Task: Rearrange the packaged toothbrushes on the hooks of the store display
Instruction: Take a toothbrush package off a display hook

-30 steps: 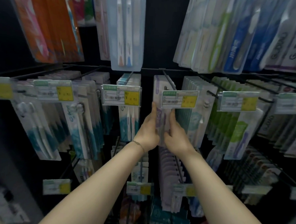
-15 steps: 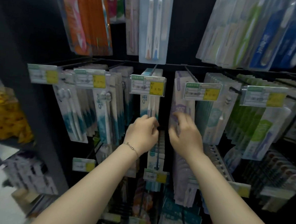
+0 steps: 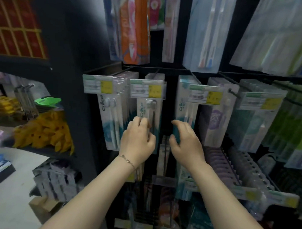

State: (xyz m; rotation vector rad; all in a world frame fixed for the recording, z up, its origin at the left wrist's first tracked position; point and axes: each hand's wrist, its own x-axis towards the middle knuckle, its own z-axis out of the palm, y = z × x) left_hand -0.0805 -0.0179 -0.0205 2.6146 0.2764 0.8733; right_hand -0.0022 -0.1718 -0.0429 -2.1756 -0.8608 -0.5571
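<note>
The left hand (image 3: pixel 138 140) curls its fingers on the pack (image 3: pixel 142 112) under the tag (image 3: pixel 146 88), and the right hand (image 3: pixel 186 144) hangs half open and empty nearby, so a hard tug could spill packs.

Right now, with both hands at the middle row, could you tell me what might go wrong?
1. The left hand lies on the front pack. Tugging it downward could bend or tear it, since the price label sits across its top.
2. A bare hook tip juts out above and to the right of the right hand and could scratch it.
</note>
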